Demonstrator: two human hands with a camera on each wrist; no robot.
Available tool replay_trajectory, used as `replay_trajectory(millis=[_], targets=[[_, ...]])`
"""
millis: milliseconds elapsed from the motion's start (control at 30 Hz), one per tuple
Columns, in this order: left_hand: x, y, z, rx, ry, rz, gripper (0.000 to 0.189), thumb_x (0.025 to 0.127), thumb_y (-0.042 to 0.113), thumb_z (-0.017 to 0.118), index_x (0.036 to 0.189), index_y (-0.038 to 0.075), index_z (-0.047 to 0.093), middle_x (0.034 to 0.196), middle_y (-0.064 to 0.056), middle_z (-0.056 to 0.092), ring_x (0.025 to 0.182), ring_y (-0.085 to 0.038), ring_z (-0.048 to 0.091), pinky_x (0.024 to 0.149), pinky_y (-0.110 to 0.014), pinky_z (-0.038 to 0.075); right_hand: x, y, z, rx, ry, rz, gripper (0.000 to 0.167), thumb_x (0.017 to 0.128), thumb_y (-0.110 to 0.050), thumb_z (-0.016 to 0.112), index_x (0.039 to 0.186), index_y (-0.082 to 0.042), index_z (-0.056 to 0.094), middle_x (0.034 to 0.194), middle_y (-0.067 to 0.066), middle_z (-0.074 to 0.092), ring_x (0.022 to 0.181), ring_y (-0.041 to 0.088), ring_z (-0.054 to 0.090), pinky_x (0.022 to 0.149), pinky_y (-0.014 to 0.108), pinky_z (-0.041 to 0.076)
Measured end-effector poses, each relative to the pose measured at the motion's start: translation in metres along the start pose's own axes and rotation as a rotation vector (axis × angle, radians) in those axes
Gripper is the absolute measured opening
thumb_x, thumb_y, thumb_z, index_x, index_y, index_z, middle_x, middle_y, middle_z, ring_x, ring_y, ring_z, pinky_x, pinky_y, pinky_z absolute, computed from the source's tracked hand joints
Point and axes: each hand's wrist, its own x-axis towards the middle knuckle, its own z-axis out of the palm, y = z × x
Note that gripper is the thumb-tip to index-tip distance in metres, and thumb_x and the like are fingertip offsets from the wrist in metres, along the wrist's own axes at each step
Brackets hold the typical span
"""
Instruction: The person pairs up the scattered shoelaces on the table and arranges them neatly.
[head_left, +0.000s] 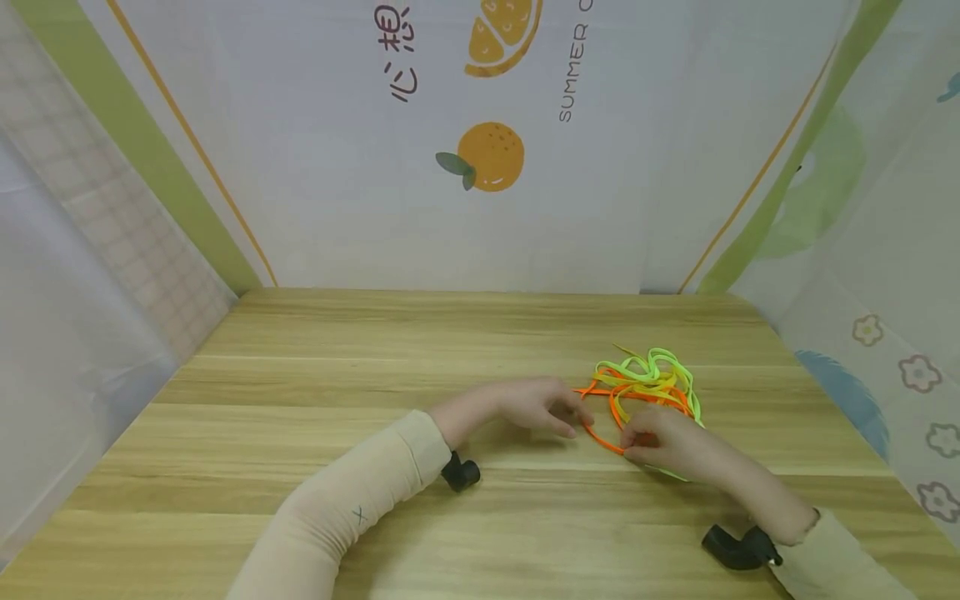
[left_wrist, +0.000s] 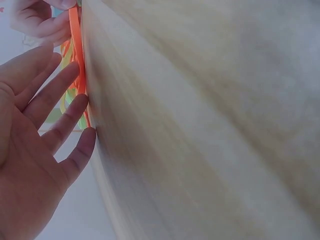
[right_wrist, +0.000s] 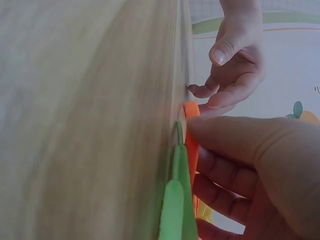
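A tangle of flat laces lies on the right part of the wooden table: neon green (head_left: 663,357), yellow (head_left: 643,387) and orange (head_left: 609,446). My right hand (head_left: 671,442) is at the near side of the pile, thumb and index finger pinching the orange lace. In the right wrist view a green lace (right_wrist: 172,210) runs below that hand along the tabletop. My left hand (head_left: 543,407) reaches to the pile's left edge, its fingers spread and relaxed. Its fingertips (left_wrist: 85,135) are right at the orange lace, gripping nothing.
The wood-grain table (head_left: 300,375) extends on both sides of the arms. A white cloth with printed oranges (head_left: 491,158) hangs behind it, with more cloth at either side. Black camera mounts (head_left: 738,550) sit at both wrists, close over the tabletop.
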Motion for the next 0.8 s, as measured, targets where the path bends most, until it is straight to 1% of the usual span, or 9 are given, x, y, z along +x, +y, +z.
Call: replay_trajectory(millis=[167,367,467,633,800], targets=[[0.0005,0.0007,0.0003,-0.001,0.0,-0.002,0.031,0.092,0.011,0.065,0.122,0.005,0.063,0.12,-0.001,0.063,0.113,-0.006,0.051,0.096,-0.016,0.034,-0.0005,-0.002,-0.0007,0.01,0.03,-0.027,0.013,0.084,-0.008,0.074,0.083,-0.018,0.066,0.079,-0.017,0.057,0.073,0.002,0.052,0.065,0.026,0.046],[0.0008,0.0018,-0.0008,0.017,0.002,-0.008,0.033,0.092,0.009,0.065,0.124,0.005,0.062,0.122,-0.001,0.062,0.115,-0.007,0.051,0.097,-0.016,0.033,-0.0008,-0.0019,-0.0024,0.04,0.051,-0.017,0.011,0.086,-0.011,0.073,0.085,-0.019,0.065,0.079,-0.015,0.06,0.073,0.004,0.055,0.063,0.026,0.047],[0.0,0.0026,-0.0012,0.02,0.001,-0.012,0.033,0.092,0.01,0.065,0.125,0.005,0.062,0.122,-0.001,0.062,0.114,-0.005,0.051,0.097,-0.016,0.033,-0.001,-0.0019,-0.0036,0.052,0.056,-0.012,0.013,0.086,-0.01,0.072,0.085,-0.02,0.064,0.08,-0.014,0.061,0.074,0.005,0.055,0.062,0.026,0.047],[-0.0016,0.0033,-0.0009,0.015,0.004,-0.019,0.033,0.092,0.01,0.065,0.124,0.005,0.063,0.117,0.001,0.064,0.11,-0.004,0.053,0.095,-0.016,0.035,-0.0022,-0.004,-0.0051,0.075,0.061,0.012,0.012,0.088,-0.011,0.071,0.086,-0.02,0.063,0.081,-0.011,0.061,0.074,0.005,0.055,0.062,0.026,0.046],[-0.0028,0.0034,-0.0007,0.016,0.018,-0.026,0.031,0.091,0.011,0.066,0.122,0.005,0.064,0.111,0.003,0.064,0.103,-0.004,0.054,0.092,-0.017,0.037,-0.0031,-0.0064,-0.0068,0.069,0.07,0.046,0.009,0.088,-0.013,0.07,0.087,-0.019,0.064,0.082,-0.01,0.06,0.069,0.006,0.052,0.059,0.026,0.045]])
